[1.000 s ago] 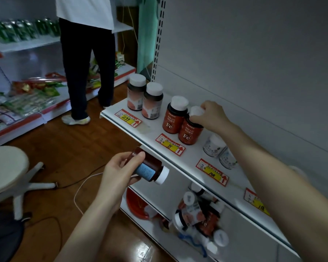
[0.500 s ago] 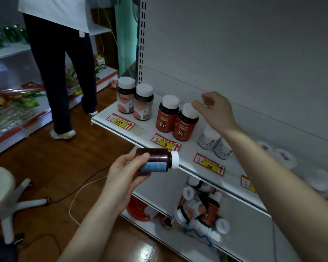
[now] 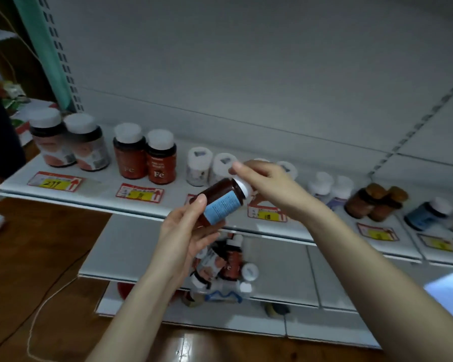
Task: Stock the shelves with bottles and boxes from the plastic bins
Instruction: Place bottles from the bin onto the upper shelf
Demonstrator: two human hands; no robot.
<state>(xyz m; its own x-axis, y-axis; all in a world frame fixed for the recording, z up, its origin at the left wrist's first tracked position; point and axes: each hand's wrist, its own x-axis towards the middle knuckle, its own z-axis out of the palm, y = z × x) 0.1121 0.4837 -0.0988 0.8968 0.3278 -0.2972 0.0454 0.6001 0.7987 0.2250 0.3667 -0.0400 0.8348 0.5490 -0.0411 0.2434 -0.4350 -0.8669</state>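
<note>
Since half a second ago the right hand [image 3: 270, 184] has left the red Fe bottles [image 3: 160, 158] and come across to the brown bottle [image 3: 220, 202]. That bottle has tipped from level to slanted, and the view has swung right along the shelf [image 3: 102, 189].

At the centre of the frame the bottle sits in front of the shelf edge, above nothing but the lower shelf. Its long axis runs from lower left to upper right, base toward the left hand [image 3: 186, 231], white cap [image 3: 243, 185] toward the right. The left hand grips the lower body, thumb across the front and fingers curled behind. The right hand's fingers are bent over the cap, seemingly pinching it, though the contact underneath is hidden.

A dark bottle with a blue label [image 3: 426, 212] stands at the right end of the shelf, past the amber pair [image 3: 372, 202]. If that is the matching spot, it lies well to the right, on the right hand's side. The handover to the cap grip therefore looks sensible, and the bottle needs turning upright before it is set down.
</note>
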